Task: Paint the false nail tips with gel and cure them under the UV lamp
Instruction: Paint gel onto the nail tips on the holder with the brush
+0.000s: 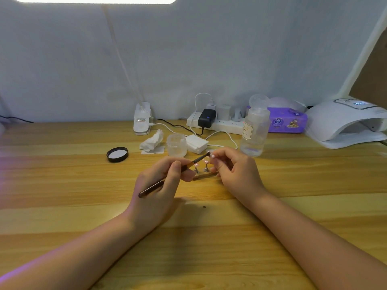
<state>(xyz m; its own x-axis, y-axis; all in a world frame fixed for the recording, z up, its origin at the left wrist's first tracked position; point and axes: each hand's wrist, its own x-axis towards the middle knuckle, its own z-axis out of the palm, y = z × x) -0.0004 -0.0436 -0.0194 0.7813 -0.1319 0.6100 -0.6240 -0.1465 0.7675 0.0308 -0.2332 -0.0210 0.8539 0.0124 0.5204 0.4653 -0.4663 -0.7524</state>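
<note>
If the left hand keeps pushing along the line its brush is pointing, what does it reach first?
The left hand aims the thin dark-handled brush up and right. Its tip already looks to be at the small pale nail tip pinched in the right hand, so that tip comes first, then those fingers. Depth is uncertain.

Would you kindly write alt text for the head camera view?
The left hand holds a brush to a nail tip pinched in the right hand, above a small stand on a wooden table. A UV lamp sits far right.
</note>
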